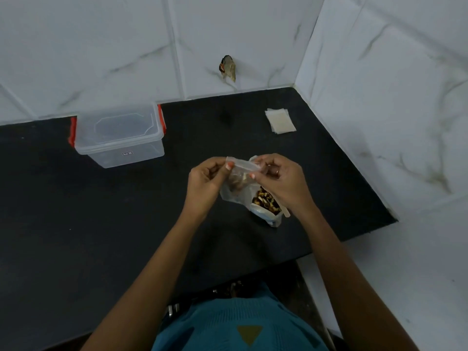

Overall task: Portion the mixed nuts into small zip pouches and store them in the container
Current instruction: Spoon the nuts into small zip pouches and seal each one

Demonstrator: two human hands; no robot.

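Head view: both hands meet above the middle of a black counter (pixel 101 211), seen from above.
Left hand (pixel 206 178): fingers curled, thumb and forefinger pinching the nine o'clock end of the zip pouch's top strip.
Right hand (pixel 281 181): fingers curled, pinching the three o'clock end of the same strip; a ring (pixel 277 171) shows on one finger.
Zip pouch (pixel 241 171): small and clear, held up between the two hands with its top edge roughly level; a few brown and pale nuts sit in its lower part. Whether the seal is pressed closed cannot be told.
Bag of mixed nuts (pixel 266 201): open plastic bag lying on the counter just under the hands, at five o'clock from the pouch; the right wrist partly covers it.
Container (pixel 119 135): clear plastic box with red clips on its sides, lid resting on top, at ten o'clock from the hands and well apart from them, against the wall.
Stack of empty pouches (pixel 279 120): flat on the counter at one o'clock from the hands, near the corner.
Wall (pixel 253 34): white marbled tiles, with a dark torn patch (pixel 228 68) at twelve o'clock.
Top (pixel 240 325): teal knit, at six o'clock on the frame's lower edge.
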